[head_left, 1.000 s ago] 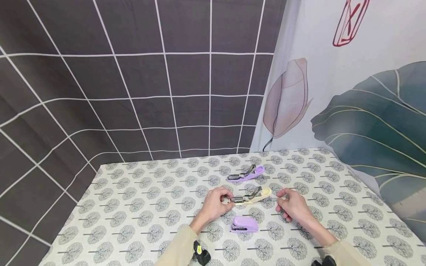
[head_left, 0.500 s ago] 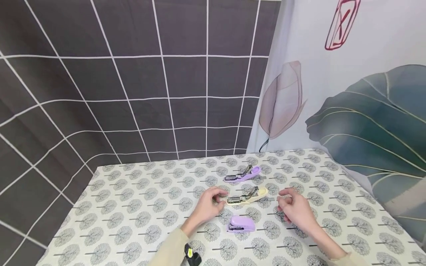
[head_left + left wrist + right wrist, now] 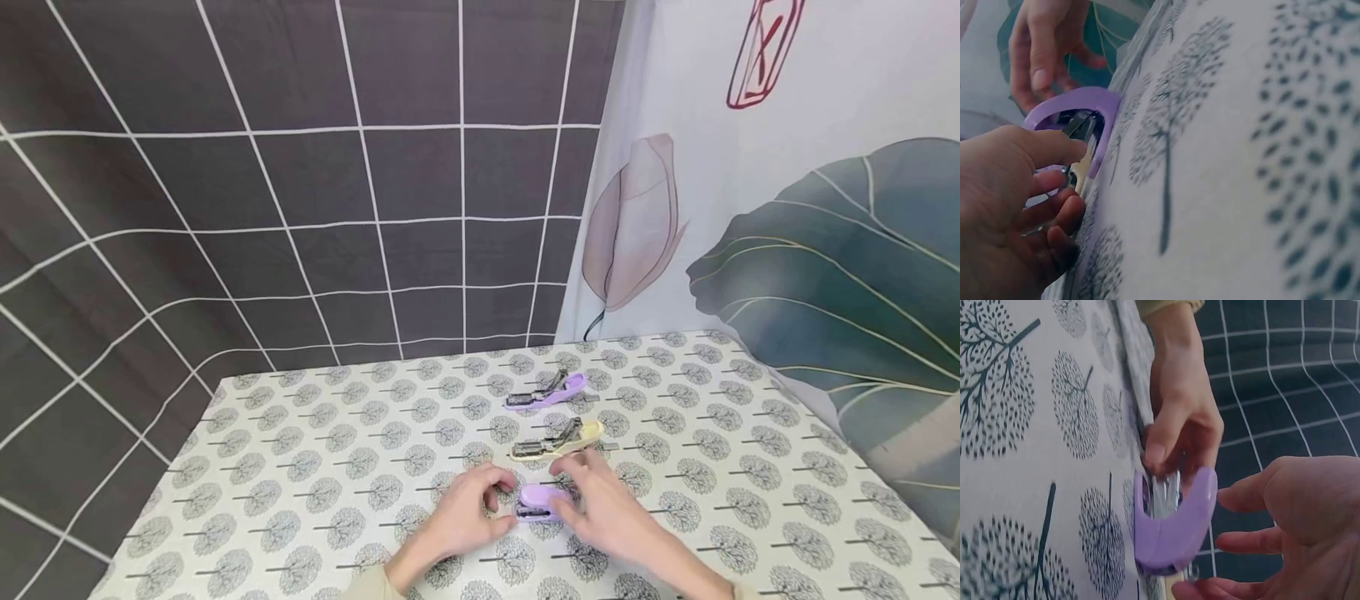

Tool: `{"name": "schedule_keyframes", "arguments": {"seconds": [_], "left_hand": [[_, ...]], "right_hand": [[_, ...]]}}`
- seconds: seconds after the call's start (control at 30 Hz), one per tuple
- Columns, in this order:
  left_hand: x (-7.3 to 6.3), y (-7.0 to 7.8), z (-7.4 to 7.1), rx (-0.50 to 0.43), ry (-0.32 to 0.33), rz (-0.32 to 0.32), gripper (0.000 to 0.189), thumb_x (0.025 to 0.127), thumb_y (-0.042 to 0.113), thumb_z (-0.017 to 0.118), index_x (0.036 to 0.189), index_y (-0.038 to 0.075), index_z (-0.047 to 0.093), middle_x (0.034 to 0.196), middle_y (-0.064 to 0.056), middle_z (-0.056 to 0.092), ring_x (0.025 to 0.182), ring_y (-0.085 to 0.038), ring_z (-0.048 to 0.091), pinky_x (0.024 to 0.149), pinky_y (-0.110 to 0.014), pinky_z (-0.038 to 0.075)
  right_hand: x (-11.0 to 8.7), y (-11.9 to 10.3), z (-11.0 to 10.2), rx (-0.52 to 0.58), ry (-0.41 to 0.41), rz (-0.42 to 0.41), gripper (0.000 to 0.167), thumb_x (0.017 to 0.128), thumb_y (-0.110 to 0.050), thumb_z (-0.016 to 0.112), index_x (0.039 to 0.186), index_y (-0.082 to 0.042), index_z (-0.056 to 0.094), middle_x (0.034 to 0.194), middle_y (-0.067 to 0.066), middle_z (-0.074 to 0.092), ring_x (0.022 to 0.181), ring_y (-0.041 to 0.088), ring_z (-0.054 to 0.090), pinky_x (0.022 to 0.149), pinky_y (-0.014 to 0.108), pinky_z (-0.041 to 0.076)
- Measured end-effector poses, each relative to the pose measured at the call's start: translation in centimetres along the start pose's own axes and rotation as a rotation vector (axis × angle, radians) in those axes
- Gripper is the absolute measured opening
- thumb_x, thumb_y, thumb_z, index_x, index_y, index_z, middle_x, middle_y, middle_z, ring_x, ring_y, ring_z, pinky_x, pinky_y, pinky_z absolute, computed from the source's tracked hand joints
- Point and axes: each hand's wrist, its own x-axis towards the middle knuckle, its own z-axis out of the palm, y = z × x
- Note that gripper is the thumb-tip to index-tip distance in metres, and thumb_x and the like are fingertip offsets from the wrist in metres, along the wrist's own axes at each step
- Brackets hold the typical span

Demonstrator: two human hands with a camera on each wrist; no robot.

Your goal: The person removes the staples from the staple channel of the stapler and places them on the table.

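A closed purple stapler stands on the tablecloth, near the front of the group of staplers. At its left end my left hand has its fingers loosely bent, with a gap to the stapler in the head view. My right hand reaches over its right end, fingers spread and thumb overlapping the purple body. In the right wrist view, the purple stapler lies between both hands, and neither grips it. Whether any fingertip touches it, I cannot tell.
Behind the hands lies a cream stapler with its metal parts exposed. Farther back is another purple stapler, folded open likewise. The tree-patterned tablecloth meets a dark grid curtain at the back.
Both hands have left the sides of the cream stapler and come nearer to me, around the closed purple stapler. The right hand has moved left. The cream stapler stays where it was.
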Motion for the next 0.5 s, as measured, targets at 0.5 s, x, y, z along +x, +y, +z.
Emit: {"name": "schedule_keyframes", "arguments": {"seconds": [0.5], "left_hand": [[0.3,-0.3,1.6,0.057,0.069,0.006,0.018,0.074,0.013,0.086,0.088,0.017,0.074,0.079,0.019,0.058,0.062,0.002,0.045,0.059,-0.017,0.040]], "right_hand": [[1.1,-1.9,2.1,-0.118,0.019,-0.071,0.020,0.083,-0.024,0.079,0.093,-0.013,0.067,0.087,-0.003,0.054,0.074,0.011,0.050,0.061,0.027,0.047]]}}
